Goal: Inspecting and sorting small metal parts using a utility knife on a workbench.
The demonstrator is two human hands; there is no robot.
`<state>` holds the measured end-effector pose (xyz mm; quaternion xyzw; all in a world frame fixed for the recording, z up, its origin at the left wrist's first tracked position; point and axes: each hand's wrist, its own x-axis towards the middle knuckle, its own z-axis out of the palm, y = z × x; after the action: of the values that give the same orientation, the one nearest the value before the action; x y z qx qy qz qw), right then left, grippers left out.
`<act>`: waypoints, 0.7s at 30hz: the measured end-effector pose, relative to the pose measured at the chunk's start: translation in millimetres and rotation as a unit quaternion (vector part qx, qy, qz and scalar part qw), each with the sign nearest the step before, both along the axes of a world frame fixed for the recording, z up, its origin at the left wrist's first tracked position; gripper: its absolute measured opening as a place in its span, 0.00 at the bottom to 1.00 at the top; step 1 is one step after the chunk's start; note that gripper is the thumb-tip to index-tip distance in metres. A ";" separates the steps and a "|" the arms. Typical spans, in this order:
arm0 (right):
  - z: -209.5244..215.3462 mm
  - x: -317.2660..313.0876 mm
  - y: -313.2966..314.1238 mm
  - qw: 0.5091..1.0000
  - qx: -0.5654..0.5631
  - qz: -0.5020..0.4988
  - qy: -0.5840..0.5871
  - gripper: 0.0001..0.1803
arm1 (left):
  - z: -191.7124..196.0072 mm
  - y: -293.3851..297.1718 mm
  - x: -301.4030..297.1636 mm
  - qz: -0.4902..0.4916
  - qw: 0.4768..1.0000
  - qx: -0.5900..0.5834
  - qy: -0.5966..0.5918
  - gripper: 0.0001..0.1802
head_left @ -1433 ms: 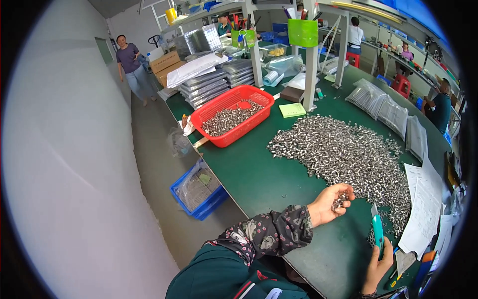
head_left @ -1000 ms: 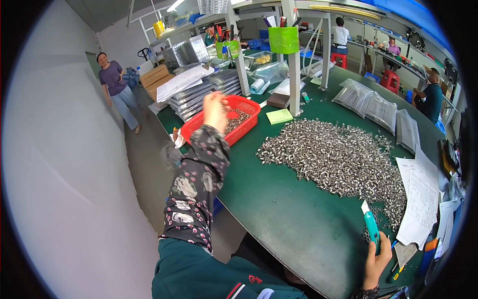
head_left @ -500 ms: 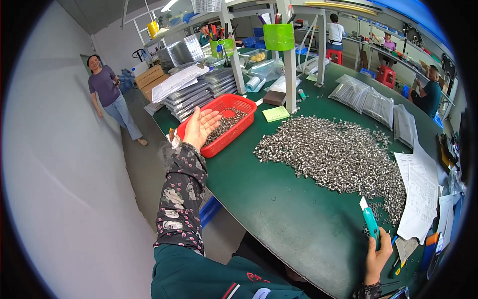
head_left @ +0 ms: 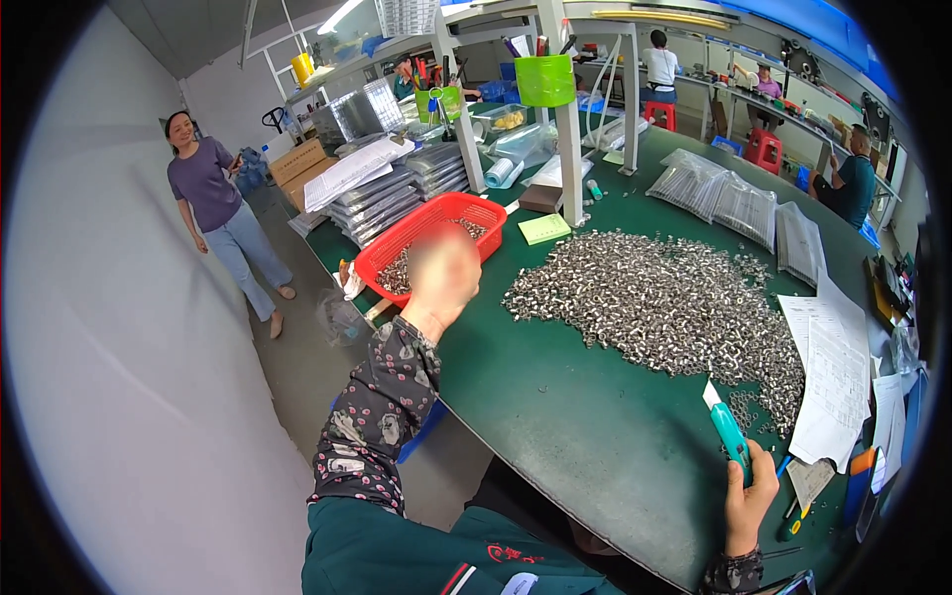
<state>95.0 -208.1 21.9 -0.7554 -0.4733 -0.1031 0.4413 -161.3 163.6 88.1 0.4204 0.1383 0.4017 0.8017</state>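
Note:
My left hand [head_left: 444, 278] is lifted at the near right side of a red plastic basket [head_left: 489, 212]. It is smeared, so its fingers cannot be made out. Small shiny metal rings [head_left: 458, 230] lie inside the basket, partly hidden behind this hand. My right hand [head_left: 751, 501] is closed around a teal utility knife [head_left: 729, 433], held upright over the table's near right part with its pale tip pointing up. Just beyond the knife spreads a wide heap of small metal ring-like parts [head_left: 654, 302], with a few loose ones close to the tip.
The green table [head_left: 555, 426] curves along my front. Paper sheets [head_left: 831, 372] and a screwdriver [head_left: 793, 523] lie at right, bagged parts [head_left: 744, 208] behind the heap. A white post [head_left: 572, 164] carries a green pen holder [head_left: 544, 80]. A person [head_left: 213, 188] stands at far left.
My left hand, open with the palm up over the basket before, has moved right and toward me. My right hand and the knife have shifted slightly. The person at left has come closer.

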 end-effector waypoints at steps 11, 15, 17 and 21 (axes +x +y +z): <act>1.9 -0.4 -0.2 1.000 -0.010 0.003 -0.004 0.13 | 1.6 -41.8 15.4 -0.064 0.996 -0.034 -0.055 0.15; 1.3 0.2 -0.1 1.000 -0.011 0.008 -0.013 0.13 | 0.7 -47.6 17.8 -0.071 0.995 -0.054 -0.054 0.16; -0.9 1.6 -0.1 1.000 -0.008 0.009 -0.012 0.13 | 0.2 -48.8 18.8 -0.083 0.993 -0.054 -0.061 0.16; 0.6 0.5 0.1 1.000 -0.010 0.008 -0.008 0.12 | 0.8 -51.4 20.0 -0.088 0.993 -0.053 -0.060 0.17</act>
<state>95.4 -208.1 22.5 -0.7554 -0.4836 -0.1005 0.4306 -141.3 112.1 88.8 0.3628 0.0736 0.3457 0.8623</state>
